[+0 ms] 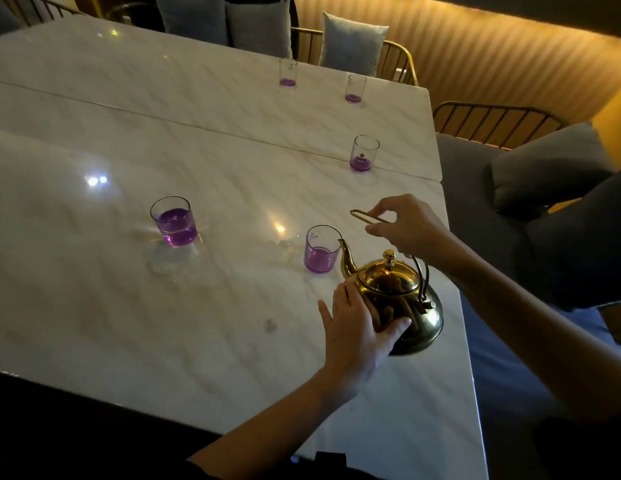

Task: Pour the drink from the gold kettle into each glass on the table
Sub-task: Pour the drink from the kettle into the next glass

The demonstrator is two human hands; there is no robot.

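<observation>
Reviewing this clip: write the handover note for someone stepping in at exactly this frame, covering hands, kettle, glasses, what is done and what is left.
Left hand: palm and fingers pressed on the side of the round gold metal kettle.
Right hand: grip on the thin gold handle loop, held above the kettle.
Kettle: tilted, spout at the rim of the nearest clear glass, which is partly filled with purple drink.
Done: the left clear glass holds about half.
Left: the star-marked glass and two far glasses show only a thin purple layer at the bottom.
</observation>
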